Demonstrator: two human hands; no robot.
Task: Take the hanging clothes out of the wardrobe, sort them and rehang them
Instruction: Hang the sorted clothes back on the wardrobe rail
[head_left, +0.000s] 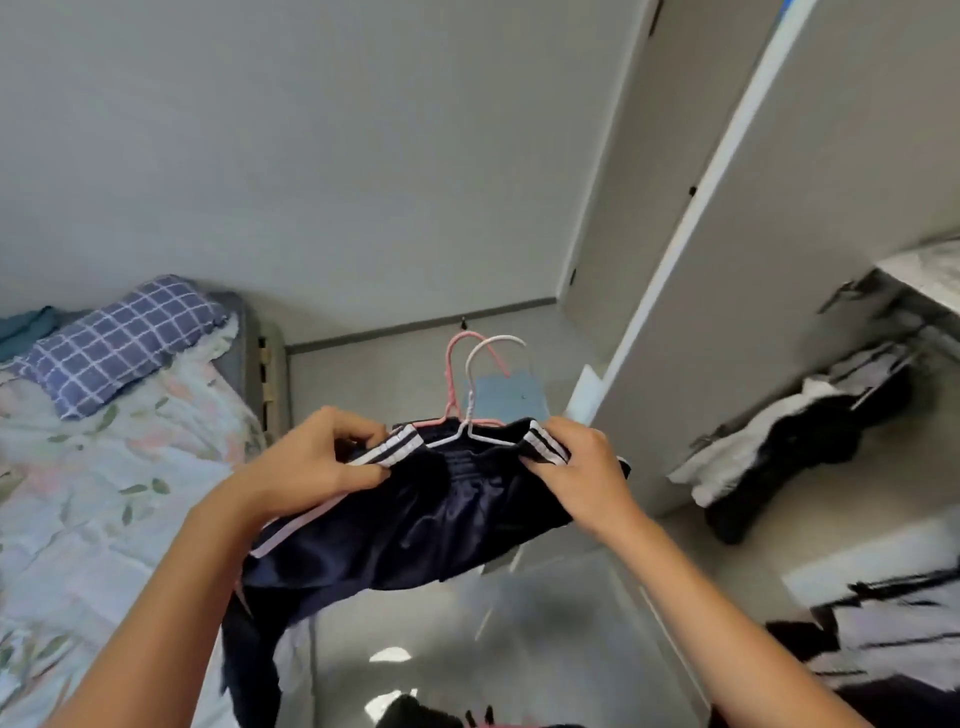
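Held up at chest height over a grey floor (545, 623): a dark navy garment (415, 530) with white side stripes, waistband stretched between two bare hands. Left hand (317, 462) curled around the waistband's left end, thumb below and fingers folded over the striped edge, pinching the cloth. Right hand (582, 467) gripping the opposite end the same way, fingers bent over the striped corner. Threaded through the waistband, a white hanger (480, 400) and, just behind it, a pink hanger (452, 379), both hooks pointing up and away from the camera, shoulders partly buried in the fabric. Rest of the garment sagging below the forearms toward the lower left, glossy and creased. At left, a bed (104, 493) under a pale floral cover, with a blue checked pillow (119, 343) near the headboard end. At right, a pale wardrobe door (779, 260) standing open, and beyond its edge a dark interior with black and white clothes (789, 447) hanging, blurred. More black and white fabric (883, 649) at the lower right corner, too smeared to identify. Plain grey wall (311, 156) filling the upper frame, a small blue object (504, 395) on the floor behind the hangers.
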